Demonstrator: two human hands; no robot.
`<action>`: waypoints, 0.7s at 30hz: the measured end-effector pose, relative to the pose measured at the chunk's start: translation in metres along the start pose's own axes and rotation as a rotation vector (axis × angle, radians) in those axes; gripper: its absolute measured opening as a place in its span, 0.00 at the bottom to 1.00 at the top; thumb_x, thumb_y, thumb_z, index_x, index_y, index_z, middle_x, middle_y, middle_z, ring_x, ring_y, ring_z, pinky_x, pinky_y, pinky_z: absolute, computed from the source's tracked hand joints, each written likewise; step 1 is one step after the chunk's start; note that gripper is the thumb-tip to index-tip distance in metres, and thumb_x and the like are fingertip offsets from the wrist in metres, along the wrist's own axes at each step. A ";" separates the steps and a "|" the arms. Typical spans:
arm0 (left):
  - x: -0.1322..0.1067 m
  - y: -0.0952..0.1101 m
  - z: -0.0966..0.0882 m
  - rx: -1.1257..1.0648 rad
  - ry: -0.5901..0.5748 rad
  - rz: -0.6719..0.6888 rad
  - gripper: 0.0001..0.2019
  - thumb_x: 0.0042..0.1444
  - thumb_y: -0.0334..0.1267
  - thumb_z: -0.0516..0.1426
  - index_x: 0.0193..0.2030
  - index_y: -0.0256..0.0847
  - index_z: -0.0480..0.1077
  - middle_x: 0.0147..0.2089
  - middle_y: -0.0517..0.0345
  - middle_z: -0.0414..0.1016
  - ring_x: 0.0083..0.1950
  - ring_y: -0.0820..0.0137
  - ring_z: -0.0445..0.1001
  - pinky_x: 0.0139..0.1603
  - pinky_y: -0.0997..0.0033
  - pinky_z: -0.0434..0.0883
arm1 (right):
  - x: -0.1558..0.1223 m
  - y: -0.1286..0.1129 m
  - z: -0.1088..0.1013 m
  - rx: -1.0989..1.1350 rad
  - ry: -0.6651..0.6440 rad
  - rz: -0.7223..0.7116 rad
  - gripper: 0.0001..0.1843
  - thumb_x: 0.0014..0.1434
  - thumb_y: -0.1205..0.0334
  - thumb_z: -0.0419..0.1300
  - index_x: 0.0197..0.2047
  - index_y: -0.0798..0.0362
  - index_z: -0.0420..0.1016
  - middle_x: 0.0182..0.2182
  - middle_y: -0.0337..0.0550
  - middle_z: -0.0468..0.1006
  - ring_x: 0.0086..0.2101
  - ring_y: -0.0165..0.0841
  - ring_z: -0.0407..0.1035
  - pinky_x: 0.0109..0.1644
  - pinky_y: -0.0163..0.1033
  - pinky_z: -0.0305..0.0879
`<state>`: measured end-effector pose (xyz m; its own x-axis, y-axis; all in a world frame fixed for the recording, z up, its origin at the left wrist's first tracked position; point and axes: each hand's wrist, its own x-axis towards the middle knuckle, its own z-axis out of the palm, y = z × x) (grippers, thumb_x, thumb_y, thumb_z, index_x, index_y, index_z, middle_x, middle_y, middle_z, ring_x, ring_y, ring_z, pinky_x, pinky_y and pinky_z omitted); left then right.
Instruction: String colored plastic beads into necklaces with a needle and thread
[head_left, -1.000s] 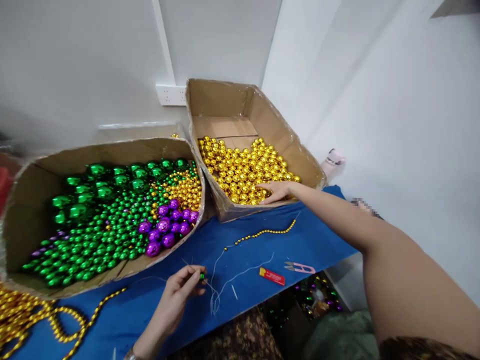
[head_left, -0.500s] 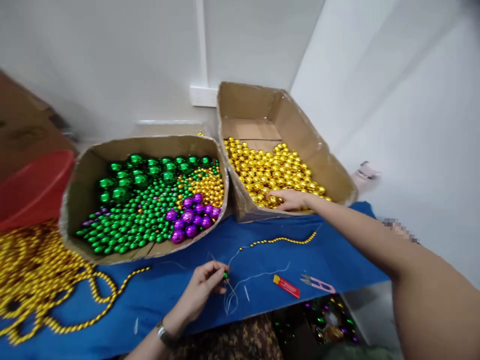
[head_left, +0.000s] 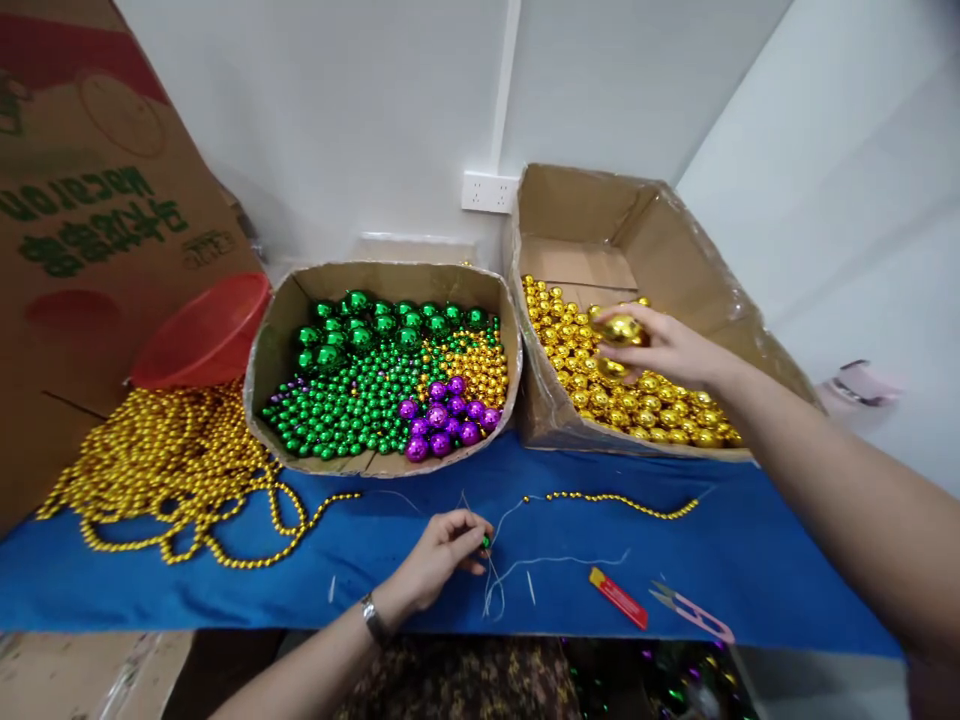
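Strands (head_left: pixel 172 440) of gold beads lie left of a left hand (head_left: pixel 448 552) closed on string (head_left: pixel 559 560) and a right hand (head_left: pixel 667 350) gripping a gold ball (head_left: pixel 621 330).
Far left, a printed carton (head_left: pixel 97 320), cut off by the frame, stands by a red basin (head_left: pixel 210 335). Next, a box (head_left: pixel 420 280) of green, gold and purple balls (head_left: pixel 409 338); below it, left fingers mostly hide a green bead (head_left: pixel 486 542) above blue cloth (head_left: pixel 420 630). At right, fingers partly cover the gripped ball over a second box (head_left: pixel 551 425); whether a lower ball (head_left: pixel 611 368) is held too cannot be told. The right arm (head_left: pixel 817 460) runs out of frame.
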<state>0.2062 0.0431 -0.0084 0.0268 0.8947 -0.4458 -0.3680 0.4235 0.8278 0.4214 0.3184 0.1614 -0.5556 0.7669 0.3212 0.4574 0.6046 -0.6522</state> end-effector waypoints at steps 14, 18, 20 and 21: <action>-0.016 -0.010 -0.004 -0.018 0.029 0.003 0.22 0.45 0.54 0.66 0.33 0.35 0.74 0.34 0.52 0.73 0.33 0.71 0.72 0.30 0.74 0.72 | 0.068 -0.106 0.211 -0.323 -0.667 -0.518 0.25 0.55 0.59 0.65 0.56 0.47 0.70 0.43 0.40 0.79 0.40 0.34 0.71 0.44 0.37 0.62; -0.014 -0.011 -0.005 -0.024 0.032 -0.006 0.22 0.44 0.55 0.66 0.34 0.35 0.74 0.35 0.52 0.73 0.33 0.71 0.72 0.30 0.74 0.72 | 0.071 -0.114 0.215 -0.333 -0.724 -0.520 0.35 0.55 0.54 0.66 0.64 0.45 0.62 0.41 0.40 0.80 0.41 0.36 0.70 0.47 0.39 0.62; -0.012 -0.011 -0.006 -0.025 0.027 -0.004 0.22 0.44 0.55 0.66 0.34 0.35 0.74 0.35 0.51 0.73 0.33 0.71 0.72 0.30 0.74 0.72 | 0.072 -0.116 0.207 -0.317 -0.707 -0.511 0.34 0.57 0.52 0.64 0.65 0.45 0.61 0.40 0.42 0.80 0.42 0.38 0.69 0.48 0.42 0.62; -0.011 -0.011 -0.006 -0.023 0.024 -0.003 0.22 0.44 0.55 0.66 0.34 0.35 0.74 0.35 0.51 0.73 0.33 0.71 0.72 0.30 0.74 0.72 | 0.072 -0.116 0.199 -0.302 -0.674 -0.514 0.33 0.59 0.52 0.62 0.65 0.45 0.61 0.41 0.43 0.79 0.43 0.39 0.69 0.49 0.43 0.62</action>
<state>0.2043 0.0277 -0.0148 0.0060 0.8895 -0.4568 -0.3897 0.4228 0.8182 0.1900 0.2605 0.1234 -0.9879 0.1547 -0.0095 0.1503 0.9418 -0.3007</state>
